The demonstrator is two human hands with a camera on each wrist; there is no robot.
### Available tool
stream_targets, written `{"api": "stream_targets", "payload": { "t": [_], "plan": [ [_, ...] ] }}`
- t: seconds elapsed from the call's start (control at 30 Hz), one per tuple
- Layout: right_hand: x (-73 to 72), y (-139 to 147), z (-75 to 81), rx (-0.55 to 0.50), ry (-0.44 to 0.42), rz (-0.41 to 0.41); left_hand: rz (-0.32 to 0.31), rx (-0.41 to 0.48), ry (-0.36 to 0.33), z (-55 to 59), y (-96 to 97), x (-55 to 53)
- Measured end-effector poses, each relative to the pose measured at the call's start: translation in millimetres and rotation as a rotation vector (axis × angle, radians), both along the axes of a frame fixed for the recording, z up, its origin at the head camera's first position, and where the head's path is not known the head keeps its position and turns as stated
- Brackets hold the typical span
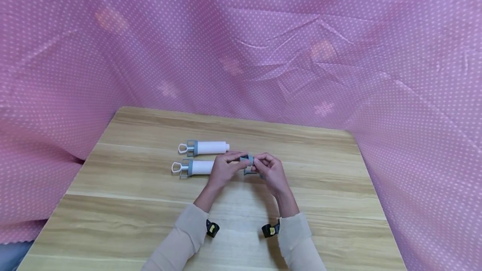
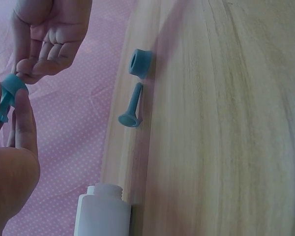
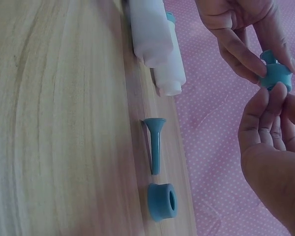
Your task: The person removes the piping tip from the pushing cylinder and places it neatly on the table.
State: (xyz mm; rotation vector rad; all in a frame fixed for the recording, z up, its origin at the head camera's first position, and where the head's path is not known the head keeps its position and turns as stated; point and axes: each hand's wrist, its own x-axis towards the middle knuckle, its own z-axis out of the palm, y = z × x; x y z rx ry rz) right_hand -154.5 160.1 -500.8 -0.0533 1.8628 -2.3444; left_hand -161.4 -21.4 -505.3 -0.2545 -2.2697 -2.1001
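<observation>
Between both hands, raised above the table, is a teal ring-shaped cap (image 1: 247, 159) with a small flared piece (image 2: 4, 105) sticking out of it. My left hand (image 1: 224, 170) holds the cap between thumb and fingers. From the other side, the fingertips of my right hand (image 1: 272, 172) pinch its edge; the exact contact is partly hidden. Below them on the table lie a second teal cap (image 3: 162, 202) and a slim teal nozzle (image 3: 155, 146) with a flared end. Two white syringe-like barrels (image 1: 212, 147) (image 1: 202, 167) lie to the left, the nearer one partly behind my left hand.
Each barrel has a blue-grey finger flange and a white looped plunger handle (image 1: 182, 149). The threaded tip (image 2: 108, 191) of one barrel points toward the loose teal parts. Everything lies on a wood-grain table (image 1: 124, 212), with a pink dotted cloth (image 1: 241, 53) hanging behind it.
</observation>
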Motion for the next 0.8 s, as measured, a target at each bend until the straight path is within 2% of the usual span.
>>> {"api": "stream_targets", "payload": {
  "t": [0.13, 0.37, 0.5, 0.63, 0.8],
  "plan": [
    [-1.3, -1.7, -1.0, -0.013, -0.005, 0.003, 0.023, 0.005, -0.012, 0.8, 0.9, 0.3],
    [-1.5, -4.7, 0.5, 0.105, 0.038, 0.061, 0.057, 0.072, -0.012, -1.6, 4.0, -2.0],
    [-2.3, -5.7, 1.1, 0.046, 0.065, 0.095, 0.042, 0.093, -0.013, -0.7, 6.1, -2.2],
    [-4.6, -4.8, 1.3, -0.012, 0.071, 0.071, 0.039, 0.084, -0.004, -0.1, 9.2, -3.1],
    [-6.7, -1.9, 3.6, 0.010, 0.074, 0.012, 0.101, 0.083, 0.018, -0.9, 11.9, -5.9]
  ]
}}
